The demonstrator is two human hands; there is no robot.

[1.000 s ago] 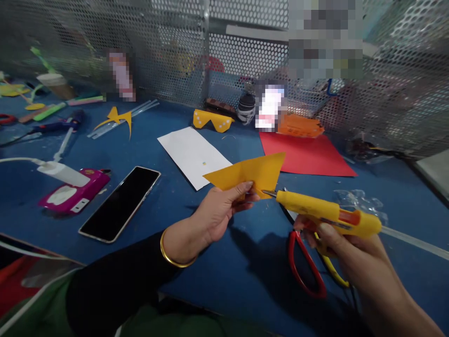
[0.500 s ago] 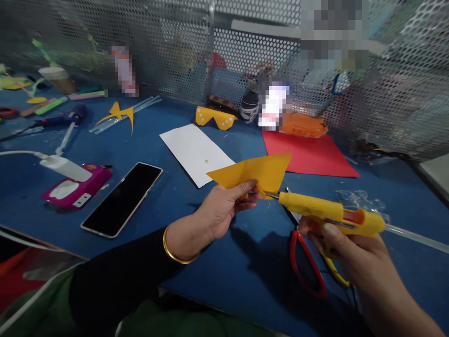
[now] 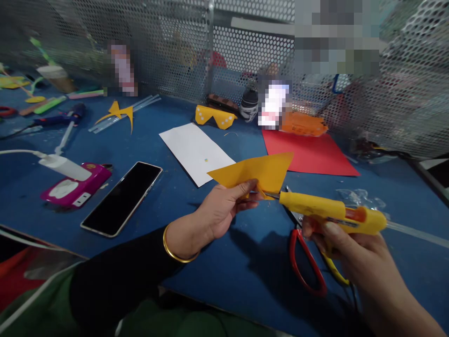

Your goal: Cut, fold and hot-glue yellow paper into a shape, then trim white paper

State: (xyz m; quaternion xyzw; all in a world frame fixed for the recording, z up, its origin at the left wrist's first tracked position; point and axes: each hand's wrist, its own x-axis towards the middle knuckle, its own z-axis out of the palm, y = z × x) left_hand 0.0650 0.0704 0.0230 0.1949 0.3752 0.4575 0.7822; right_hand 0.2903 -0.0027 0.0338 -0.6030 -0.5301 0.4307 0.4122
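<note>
My left hand (image 3: 219, 208) pinches the lower edge of a folded piece of yellow paper (image 3: 257, 169) between thumb and fingers, holding it above the table. In my right hand (image 3: 358, 252) is a yellow hot glue gun (image 3: 315, 207), with the fingers wrapped round its handle. A clear glue stick (image 3: 421, 232) sticks out of its back end. The nozzle meets a small yellow flap at the paper's lower edge, close to my left fingertips. Under the gun lie red-handled scissors (image 3: 305, 264), partly hidden by it and my right hand.
White paper (image 3: 194, 152) and red paper (image 3: 312, 154) lie on the blue table (image 3: 133, 140). A yellow mask shape (image 3: 215, 117) sits behind them. To the left are a phone (image 3: 122, 199), a magenta power strip (image 3: 79, 187) and a blue glue gun (image 3: 61, 117). Perforated metal panels (image 3: 168, 51) border the back.
The glue gun has shifted very slightly to the right along with my right hand, its nozzle still at the flap. My left hand and the yellow paper stay nearly in place.
</note>
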